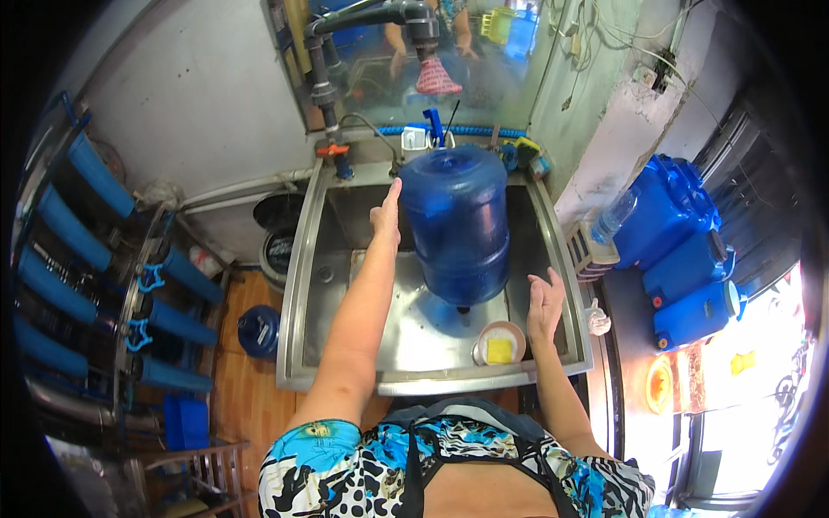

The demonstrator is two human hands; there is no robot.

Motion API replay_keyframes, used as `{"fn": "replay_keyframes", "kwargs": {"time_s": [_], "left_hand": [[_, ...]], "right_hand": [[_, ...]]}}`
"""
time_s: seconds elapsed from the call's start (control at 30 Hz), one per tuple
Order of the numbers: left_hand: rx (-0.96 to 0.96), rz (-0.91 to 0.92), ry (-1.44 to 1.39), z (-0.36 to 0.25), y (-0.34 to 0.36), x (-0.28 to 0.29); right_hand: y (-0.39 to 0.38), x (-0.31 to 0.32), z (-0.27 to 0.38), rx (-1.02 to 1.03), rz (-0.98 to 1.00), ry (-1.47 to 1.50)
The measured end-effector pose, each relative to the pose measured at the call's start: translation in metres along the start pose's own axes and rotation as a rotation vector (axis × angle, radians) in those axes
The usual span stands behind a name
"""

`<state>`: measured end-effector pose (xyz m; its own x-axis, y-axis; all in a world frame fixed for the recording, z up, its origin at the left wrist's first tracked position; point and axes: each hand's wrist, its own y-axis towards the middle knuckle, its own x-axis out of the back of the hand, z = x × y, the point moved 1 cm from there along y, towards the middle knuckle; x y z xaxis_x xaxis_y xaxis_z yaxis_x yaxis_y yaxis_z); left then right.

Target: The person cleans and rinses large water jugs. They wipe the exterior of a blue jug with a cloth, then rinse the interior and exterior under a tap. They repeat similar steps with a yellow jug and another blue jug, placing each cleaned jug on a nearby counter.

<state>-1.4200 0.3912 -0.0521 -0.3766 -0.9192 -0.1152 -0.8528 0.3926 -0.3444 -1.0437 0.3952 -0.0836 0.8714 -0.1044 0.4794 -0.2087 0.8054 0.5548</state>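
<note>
A large translucent blue water jug (458, 229) is in the steel sink (345, 332), looking bottom-up with its narrow end low in the basin. My left hand (387, 217) is beside the jug's upper left side, fingers stretched out and open; whether the fingertips touch it I cannot tell. Over the right part of the sink, my right hand (544, 304) is open, apart from the jug and holding nothing. Close to that hand, at the sink's front, sits a round pinkish bowl (515, 335) with a yellow sponge (499, 350).
Above the sink hangs a grey pipe spout (423, 30) with red-and-white cloth on its end. An orange-handled valve (332, 150) is at the back left. Blue containers (665, 211) stand at right. Filter housings (73, 229) line the left, and another blue jug (259, 331) is on the floor.
</note>
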Motion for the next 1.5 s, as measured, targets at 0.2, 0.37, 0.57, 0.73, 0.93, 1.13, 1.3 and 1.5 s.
{"fn": "replay_keyframes", "kwargs": {"time_s": [0.2, 0.37, 0.57, 0.73, 0.93, 1.13, 1.3, 1.5], "left_hand": [[0.049, 0.498, -0.172, -0.012, 0.009, -0.027], [-0.066, 0.455, -0.156, 0.006, -0.034, 0.012], [-0.118, 0.358, -0.251, 0.04, -0.073, 0.071], [-0.145, 0.328, -0.222, 0.057, -0.085, 0.09], [0.003, 0.244, -0.258, 0.067, -0.049, 0.105], [0.231, 0.487, -0.434, 0.056, 0.002, 0.093], [-0.115, 0.631, -0.158, 0.073, -0.059, 0.057], [-0.156, 0.573, -0.177, 0.058, -0.104, 0.03]], "right_hand": [[0.079, -0.035, 0.01, 0.051, 0.085, 0.024], [0.217, -0.102, -0.015, -0.179, 0.183, 0.694], [0.345, -0.202, -0.016, -0.333, 0.238, 0.63], [0.337, -0.213, 0.005, -0.404, 0.622, 0.819], [0.227, -0.145, 0.01, -0.117, 0.409, 0.568], [0.067, -0.057, 0.01, -0.021, 0.473, 0.413], [0.026, -0.016, -0.021, -0.271, 0.486, 0.764], [0.032, -0.005, -0.046, -0.539, 0.33, 0.994]]}}
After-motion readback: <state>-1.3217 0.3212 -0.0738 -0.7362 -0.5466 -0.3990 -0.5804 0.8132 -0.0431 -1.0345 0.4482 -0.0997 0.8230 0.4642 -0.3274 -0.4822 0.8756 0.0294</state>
